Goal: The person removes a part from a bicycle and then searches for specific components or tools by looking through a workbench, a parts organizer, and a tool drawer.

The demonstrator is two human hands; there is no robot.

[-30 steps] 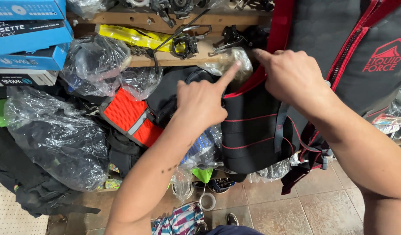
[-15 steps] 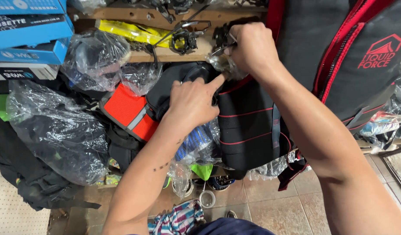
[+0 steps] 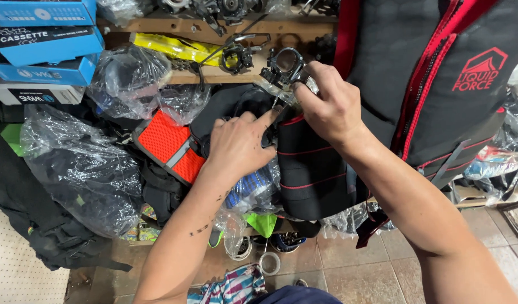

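Note:
My right hand is closed on a small metal clamp part in a clear plastic bag, held just below a wooden shelf. My left hand rests with fingers spread on black gear, its index finger pointing up toward the bag. Under both hands stands a black bag with thin red lines. A black vest with red trim and a red zipper hangs at the right, behind my right forearm.
Blue boxes are stacked at the upper left. Plastic-wrapped black items and an orange and grey pack fill the left. Metal parts and a yellow packet lie on the wooden shelf. Tiled floor below holds small jars.
My right hand has moved left and up from the black bag's top to the shelf edge and taken hold of the bagged metal part. My left hand stays on the black gear.

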